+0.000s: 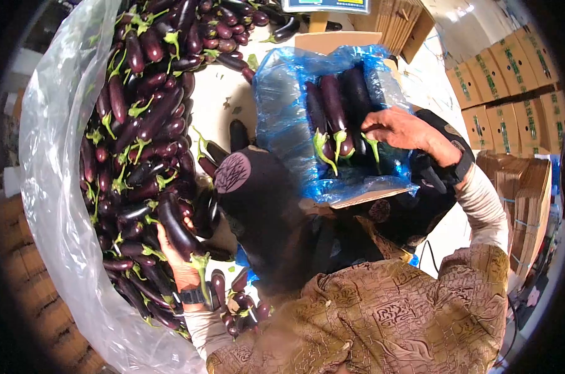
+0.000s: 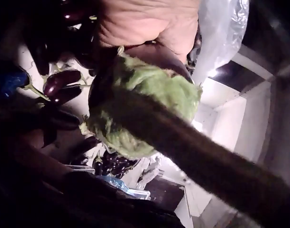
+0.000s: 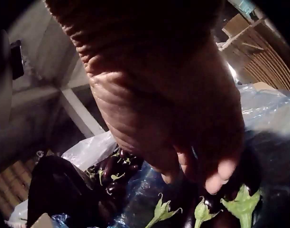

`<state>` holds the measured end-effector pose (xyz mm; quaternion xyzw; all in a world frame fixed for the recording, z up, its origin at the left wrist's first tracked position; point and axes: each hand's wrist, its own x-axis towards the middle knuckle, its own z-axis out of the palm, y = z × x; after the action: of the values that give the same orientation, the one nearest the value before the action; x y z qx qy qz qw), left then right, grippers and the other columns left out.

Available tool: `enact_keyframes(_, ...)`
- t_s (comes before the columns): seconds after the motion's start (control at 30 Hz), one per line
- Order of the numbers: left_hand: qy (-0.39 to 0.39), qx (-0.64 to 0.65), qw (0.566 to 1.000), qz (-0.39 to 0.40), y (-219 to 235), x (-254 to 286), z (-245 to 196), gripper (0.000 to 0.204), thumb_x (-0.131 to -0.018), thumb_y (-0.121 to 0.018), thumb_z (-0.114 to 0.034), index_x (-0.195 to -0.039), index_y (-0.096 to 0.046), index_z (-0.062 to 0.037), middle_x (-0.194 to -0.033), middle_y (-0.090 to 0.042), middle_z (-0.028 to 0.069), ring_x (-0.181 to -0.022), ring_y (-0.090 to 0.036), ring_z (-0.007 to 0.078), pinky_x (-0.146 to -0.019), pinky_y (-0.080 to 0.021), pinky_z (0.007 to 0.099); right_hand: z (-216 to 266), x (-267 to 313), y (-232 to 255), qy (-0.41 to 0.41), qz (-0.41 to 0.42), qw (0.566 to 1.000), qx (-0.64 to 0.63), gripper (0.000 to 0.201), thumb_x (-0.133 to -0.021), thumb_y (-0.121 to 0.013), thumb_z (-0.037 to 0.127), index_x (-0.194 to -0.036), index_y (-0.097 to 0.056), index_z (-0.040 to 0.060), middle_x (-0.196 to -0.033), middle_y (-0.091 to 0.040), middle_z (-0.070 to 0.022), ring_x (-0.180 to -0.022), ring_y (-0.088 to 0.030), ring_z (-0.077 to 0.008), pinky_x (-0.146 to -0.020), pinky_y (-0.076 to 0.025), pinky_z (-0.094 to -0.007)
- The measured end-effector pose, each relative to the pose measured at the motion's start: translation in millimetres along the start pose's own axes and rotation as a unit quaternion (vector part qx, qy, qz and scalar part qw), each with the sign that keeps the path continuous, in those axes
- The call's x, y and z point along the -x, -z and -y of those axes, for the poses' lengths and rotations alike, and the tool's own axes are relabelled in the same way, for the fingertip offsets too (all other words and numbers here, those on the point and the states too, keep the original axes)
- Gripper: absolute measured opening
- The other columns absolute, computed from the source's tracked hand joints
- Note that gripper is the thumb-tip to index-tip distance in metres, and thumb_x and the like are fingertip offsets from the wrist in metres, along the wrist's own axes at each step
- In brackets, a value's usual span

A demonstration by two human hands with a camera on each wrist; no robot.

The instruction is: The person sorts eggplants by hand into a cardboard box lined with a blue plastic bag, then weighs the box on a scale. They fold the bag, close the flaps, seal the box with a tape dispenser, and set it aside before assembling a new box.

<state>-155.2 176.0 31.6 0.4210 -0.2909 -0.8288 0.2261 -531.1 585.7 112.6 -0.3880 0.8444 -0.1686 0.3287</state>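
Purple heap (image 1: 161, 121) at left; blue-lined box (image 1: 279, 106) at right; three eggplants (image 1: 334, 103) inside, another (image 1: 176, 224) over the heap, left hand (image 1: 178, 268) gripping it. Right hand (image 1: 402, 128) is at the boxed row, pinching or just touching, can't tell. Packing, seemingly; next wants a careful carry across.

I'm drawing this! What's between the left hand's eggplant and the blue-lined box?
Other eggplants, then the person's leg, lie between the held eggplant and the box in the head view.
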Motion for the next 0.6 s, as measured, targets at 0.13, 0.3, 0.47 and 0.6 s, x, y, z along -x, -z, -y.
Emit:
enact_keyframes(0.13, 0.023, 0.035, 0.987, 0.152, -34.9, 5.2, -41.3, 0.072, -0.093, -0.056, -0.053, -0.131, -0.045, 0.0078, -0.117, -0.06, 0.0229, -0.091, -0.066, 0.0288, -0.073, -0.059, 0.0362, 7.1, -37.4, 2.4, -0.044, 0.016, 0.999, 0.007, 0.025, -0.085, -0.066, 0.019, -0.102, -0.068, 0.0003, -0.103, -0.069, -0.0209, -0.095, -0.066, -0.0397, -0.083, -0.053, -0.0433)
enact_keyframes(0.3, 0.058, 0.106, 0.961, 0.249, -107.2, 26.2, -86.9, 0.076, -0.095, -0.055, -0.049, -0.141, -0.033, 0.0069, -0.131, -0.047, 0.0254, -0.114, -0.053, 0.034, -0.089, -0.053, 0.0445, 21.1, -84.9, -33.6, -0.188, 0.047, 0.969, 0.154, 0.038, -0.082, -0.07, 0.024, -0.101, -0.063, -0.0083, -0.099, -0.067, -0.0271, -0.096, -0.066, -0.0406, -0.079, -0.056, -0.0453)
enact_keyframes(0.47, 0.026, -0.043, 0.975, 0.216, -188.9, 53.7, -85.2, 0.075, -0.097, -0.045, -0.056, -0.136, -0.04, 0.0081, -0.111, -0.061, 0.0211, -0.089, -0.064, 0.0248, -0.07, -0.06, 0.0337, 27.5, -74.7, -68.7, -0.157, 0.028, 0.957, 0.244, 0.107, -0.064, -0.087, 0.023, -0.15, -0.026, 0.0028, -0.101, -0.066, -0.0192, -0.089, -0.068, -0.0332, -0.073, -0.057, -0.0416)
enact_keyframes(0.6, 0.056, -0.131, 0.968, 0.205, -223.1, 55.9, -75.5, 0.072, -0.099, -0.037, -0.058, -0.13, -0.048, 0.0062, -0.103, -0.068, 0.0195, -0.077, -0.067, 0.0211, -0.068, -0.059, 0.0302, -0.5, -58.4, -89.9, 0.128, -0.095, 0.92, 0.357, 0.042, -0.065, -0.078, 0.025, -0.103, -0.066, 0.0098, -0.105, -0.049, -0.0096, -0.094, -0.056, -0.0261, -0.071, -0.053, -0.0357)
